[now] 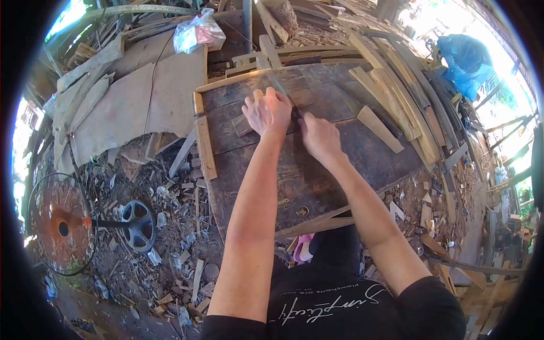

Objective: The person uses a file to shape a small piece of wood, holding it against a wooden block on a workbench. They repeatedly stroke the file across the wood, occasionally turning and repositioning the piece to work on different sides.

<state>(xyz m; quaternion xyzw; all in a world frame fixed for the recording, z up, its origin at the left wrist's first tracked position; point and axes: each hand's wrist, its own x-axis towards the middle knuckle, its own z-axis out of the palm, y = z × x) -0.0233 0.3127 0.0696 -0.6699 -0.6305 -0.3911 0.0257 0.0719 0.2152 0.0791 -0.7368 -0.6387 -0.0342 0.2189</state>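
Observation:
My left hand (268, 111) presses down with curled fingers on a piece of wood (242, 126) lying on the dark wooden workbench (255, 181). Just to its right, my right hand (318, 135) is wrapped round the dark handle of a long blade (279, 85). The blade points away from me, toward the far edge of the bench, and passes close beside my left fingers. What my left fingers hold underneath is mostly hidden.
A tapered wood piece (379, 129) and long planks (391, 102) lie on the bench's right. A fan (63, 228) stands at left near a black wheel-shaped base (137, 225). A plastic bag (199, 32) sits behind. Wood scraps (198, 277) cover the ground.

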